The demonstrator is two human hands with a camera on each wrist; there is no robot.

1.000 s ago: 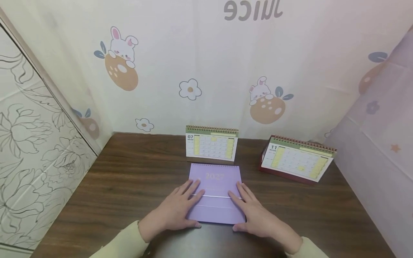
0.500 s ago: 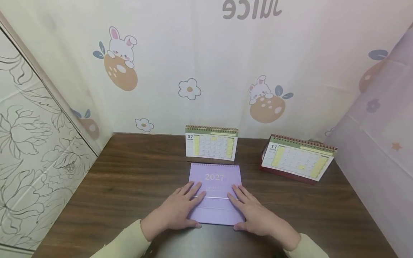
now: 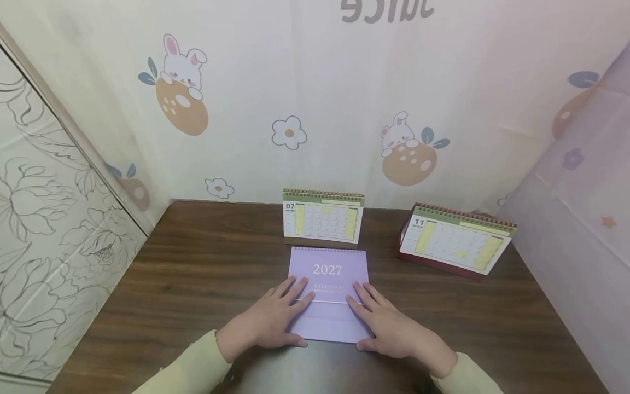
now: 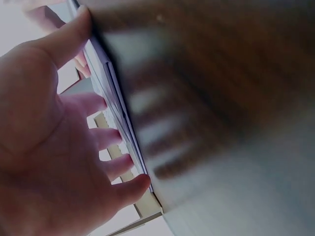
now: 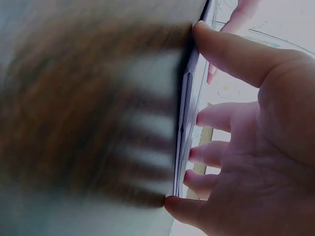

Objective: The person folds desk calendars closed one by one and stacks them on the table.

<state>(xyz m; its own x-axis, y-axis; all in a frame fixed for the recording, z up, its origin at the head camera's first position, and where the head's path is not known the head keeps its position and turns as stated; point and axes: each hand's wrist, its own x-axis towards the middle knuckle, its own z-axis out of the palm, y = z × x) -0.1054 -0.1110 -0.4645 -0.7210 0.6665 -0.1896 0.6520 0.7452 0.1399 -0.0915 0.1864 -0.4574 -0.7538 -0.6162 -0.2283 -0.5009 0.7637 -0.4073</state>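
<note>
A purple desk calendar (image 3: 328, 323) marked 2027 lies flat on the table, its spiral binding on the far side. On its left side rests my left hand (image 3: 270, 322), fingers spread over the cover and thumb at the near corner. My right hand (image 3: 394, 329) mirrors it along the right side. From the left wrist, the thin edge of the calendar (image 4: 114, 88) shows beside the palm of the left hand (image 4: 54, 132), with fingertips touching it. The right wrist view has the right hand (image 5: 256, 123) spread in the same way along the calendar's edge (image 5: 185, 105).
Behind the purple calendar stands a desk calendar (image 3: 325, 219) showing 07. Farther right, another calendar (image 3: 455, 241) showing 11 stands at an angle on a dark red base. A patterned curtain (image 3: 236, 98) borders the far side of the dark wood table (image 3: 197, 257).
Both hands stay on the purple calendar, the right fingers shifting slightly inward. Its gold lettering, faint earlier, now reads clearly. The head view has shifted a little.
</note>
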